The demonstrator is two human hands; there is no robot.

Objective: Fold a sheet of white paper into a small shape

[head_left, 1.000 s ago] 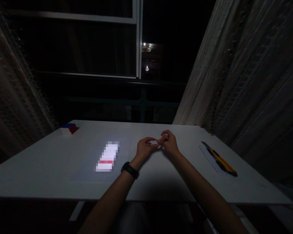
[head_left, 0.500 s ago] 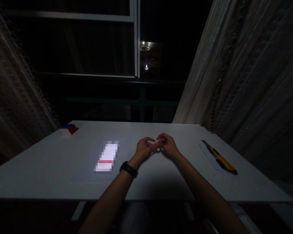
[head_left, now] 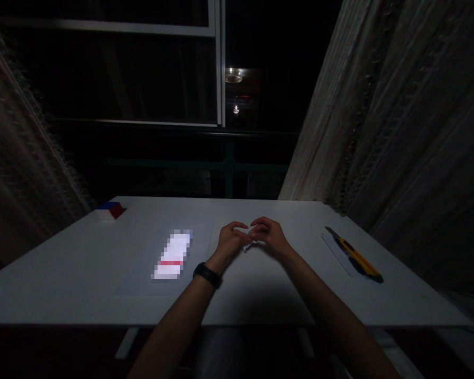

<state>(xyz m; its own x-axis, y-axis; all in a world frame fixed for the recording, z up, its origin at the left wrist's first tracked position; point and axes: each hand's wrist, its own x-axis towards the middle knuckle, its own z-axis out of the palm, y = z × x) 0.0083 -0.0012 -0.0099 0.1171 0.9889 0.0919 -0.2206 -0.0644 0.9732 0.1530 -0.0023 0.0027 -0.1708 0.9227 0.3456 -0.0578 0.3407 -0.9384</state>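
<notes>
Nearest: shadow on the tabletop between the forearms, whole scene dim. Poor light on the work could mean a crooked fold or a slip.

Left side: lit phone on a pale sheet. Catch the sheet with the left forearm, beside it, and the phone could drag along.

Right side: yellow-black utility knife on a white paper strip. Far tip looks like exposed blade; an outward sweep of the right arm could mean a knock or a cut.

Middle: small white paper piece between the left hand and right hand. Mostly covered, edge poking out below the thumbs. Uneven pull could tear or drop it.

Fingers: both sets closed on the piece at the tips. Left index arches up, clear gap to its thumb; right fingers curled tighter, thumb meeting the left one. Which fingers carry the grip: hidden. Hands touching the surface? Can't tell.

Far left corner: puzzle cube, well apart, low risk.
</notes>
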